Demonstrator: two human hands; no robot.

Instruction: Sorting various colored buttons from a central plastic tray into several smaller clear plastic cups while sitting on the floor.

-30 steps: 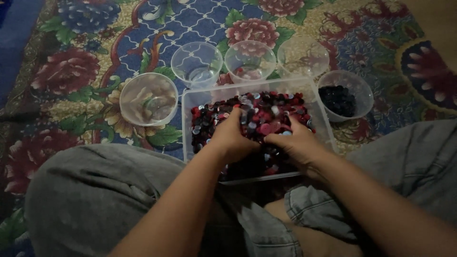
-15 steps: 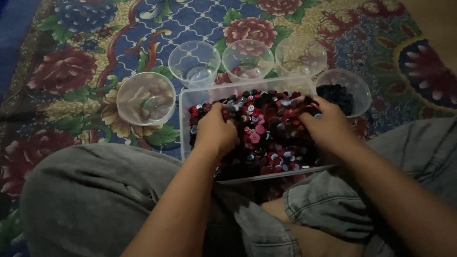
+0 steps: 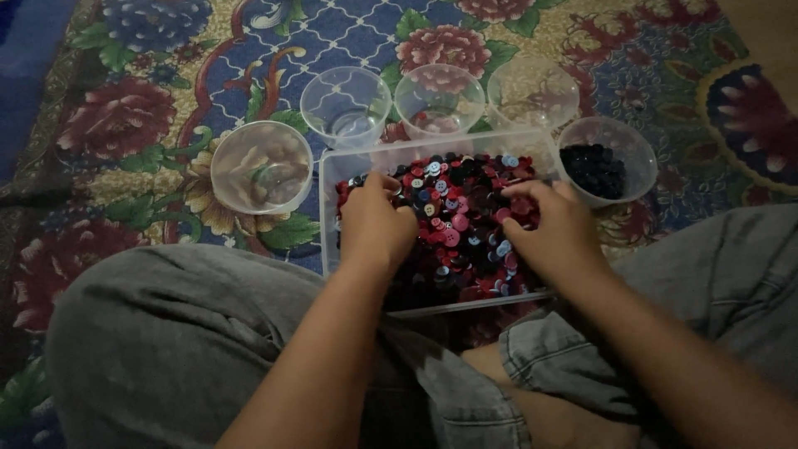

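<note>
A clear plastic box [image 3: 359, 158] on the carpet between my knees is filled with several red, black, blue and pink buttons [image 3: 459, 218]. My left hand [image 3: 376, 226] rests on the buttons at the box's left side, its fingers curled down into the pile and the fingertips hidden. On the right half of the pile lies my right hand [image 3: 553, 234], fingers apart and pointing left. A clear cup [image 3: 632, 150] just right of the box holds black buttons [image 3: 592, 169].
A clear cup [image 3: 262, 166] stands left of the box, and three more [image 3: 345, 104] [image 3: 439, 100] [image 3: 532, 91] line its far side. All sit on a flowered carpet [image 3: 125, 125]. My grey trouser legs [image 3: 166, 333] flank the box's near edge.
My hands were together at the middle of the pile, then spread apart. The right hand reached the box's far right corner and has since come back over the right half.
</note>
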